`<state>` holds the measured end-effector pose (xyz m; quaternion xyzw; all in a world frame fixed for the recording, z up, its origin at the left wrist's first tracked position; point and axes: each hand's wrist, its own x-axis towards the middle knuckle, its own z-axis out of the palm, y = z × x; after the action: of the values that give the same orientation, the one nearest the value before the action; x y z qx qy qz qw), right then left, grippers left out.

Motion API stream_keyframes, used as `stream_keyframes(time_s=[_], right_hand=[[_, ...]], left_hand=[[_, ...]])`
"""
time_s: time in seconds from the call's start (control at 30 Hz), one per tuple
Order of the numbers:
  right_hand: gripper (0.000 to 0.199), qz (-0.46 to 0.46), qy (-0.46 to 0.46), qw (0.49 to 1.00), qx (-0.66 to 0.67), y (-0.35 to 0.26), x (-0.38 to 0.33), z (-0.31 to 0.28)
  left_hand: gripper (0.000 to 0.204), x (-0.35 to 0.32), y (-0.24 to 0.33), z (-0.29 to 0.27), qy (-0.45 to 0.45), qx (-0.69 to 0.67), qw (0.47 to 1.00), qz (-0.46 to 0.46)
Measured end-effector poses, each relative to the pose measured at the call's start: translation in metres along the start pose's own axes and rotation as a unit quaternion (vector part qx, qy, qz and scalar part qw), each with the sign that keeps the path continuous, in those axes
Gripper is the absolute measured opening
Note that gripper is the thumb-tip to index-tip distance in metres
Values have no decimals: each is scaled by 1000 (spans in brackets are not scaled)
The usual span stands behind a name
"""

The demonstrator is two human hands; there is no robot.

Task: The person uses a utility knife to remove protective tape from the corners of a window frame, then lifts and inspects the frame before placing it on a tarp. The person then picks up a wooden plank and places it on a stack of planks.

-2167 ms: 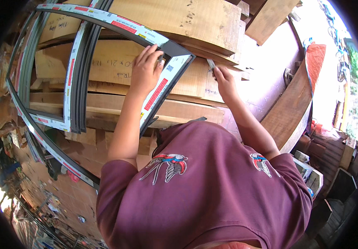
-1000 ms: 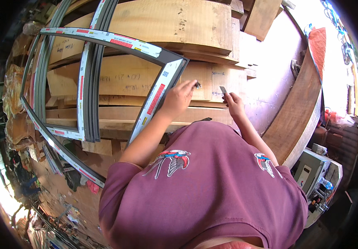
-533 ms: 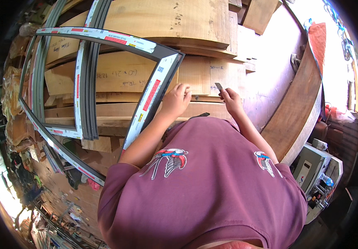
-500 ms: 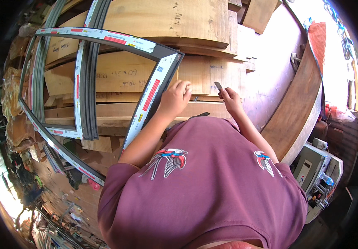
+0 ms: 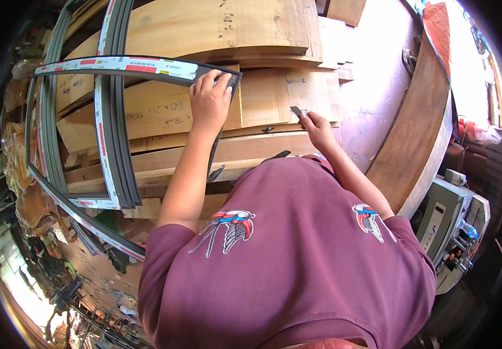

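A dark grey rectangular frame [image 5: 140,63] with white-and-red protective film strips tilts across the left, over the wooden boards. My left hand [image 5: 209,104] is closed over its far right corner, fingers hooked on the dark profile and the arm hiding most of the frame's near right side. In my right hand [image 5: 316,129], the fingers pinch a small flat dark blade [image 5: 296,110] that points up and left, apart from the frame. Whether it has a handle is hidden by the fingers.
Under the frame lie stacked wooden boards [image 5: 271,99] with pencil marks, and a bundle of dark profiles [image 5: 124,116]. Small dark scraps [image 5: 216,173] rest on the nearer boards. A long brown board [image 5: 405,125] stands at the right, beyond a grey machine [image 5: 446,215].
My left hand has moved up and left onto the frame's corner. The frame's right corner has shifted left in view. The blade stays in my right hand, slightly further left.
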<state>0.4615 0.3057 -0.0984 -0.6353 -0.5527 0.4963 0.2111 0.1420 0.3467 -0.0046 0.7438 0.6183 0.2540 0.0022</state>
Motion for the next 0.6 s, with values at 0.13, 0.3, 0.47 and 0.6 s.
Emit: stream_keyframes(time_s=[0.13, 0.3, 0.47, 0.6], right_hand=[[40, -20, 22, 1000, 7, 10, 2, 5], [40, -24, 9, 999, -20, -10, -2, 6], [41, -22, 9, 999, -28, -6, 1, 3], [41, -29, 29, 999, -16, -1, 0, 1]], left_hand=[[31, 4, 3, -4, -2, 13, 1000, 7], [28, 10, -3, -10, -22, 26, 998, 47], [27, 13, -8, -9, -35, 24, 997, 67], [25, 11, -12, -4, -18, 18, 997, 69]])
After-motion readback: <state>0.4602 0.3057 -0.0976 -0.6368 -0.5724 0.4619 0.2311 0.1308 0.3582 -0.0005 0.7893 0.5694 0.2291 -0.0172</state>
